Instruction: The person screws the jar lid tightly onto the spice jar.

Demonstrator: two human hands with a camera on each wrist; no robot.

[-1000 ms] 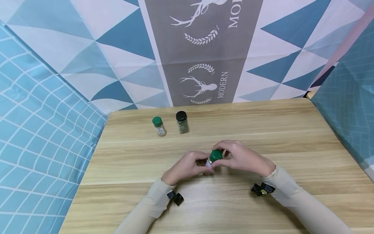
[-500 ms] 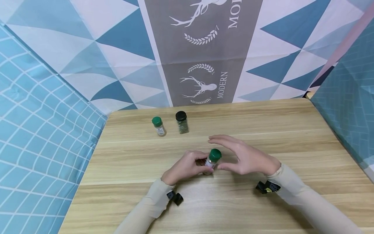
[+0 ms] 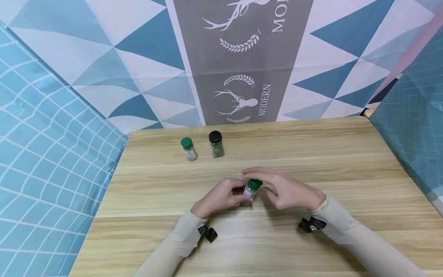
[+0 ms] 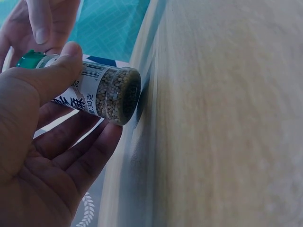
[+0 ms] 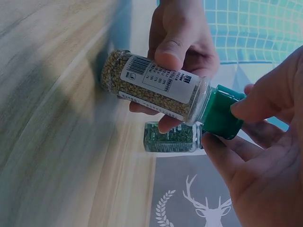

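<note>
A small clear spice jar [image 5: 154, 87] with a green cap [image 3: 255, 184] is tilted just above the table. Pale sesame-like seeds fill it, behind a white printed label [image 4: 85, 90]. My left hand [image 3: 221, 198] grips the jar's body between thumb and fingers. Around the green cap hovers my right hand [image 3: 285, 186], its fingers arched over the far side. In the head and left wrist views the right thumb stands a little apart from the cap; in the right wrist view it overlaps the cap. Whether the other right fingers touch the cap, I cannot tell.
Towards the table's back left stand a second green-capped jar [image 3: 189, 149] and a black-capped jar [image 3: 216, 144] of green dried herb. The wooden table [image 3: 311, 150] meets a patterned cloth backdrop [image 3: 238, 77] at its back edge. Blue cloths hang on both sides.
One second ago my right fingers and thumb pinched the cap. They then let go and spread to the right; now the hand has come back left over it. The left hand keeps its hold.
</note>
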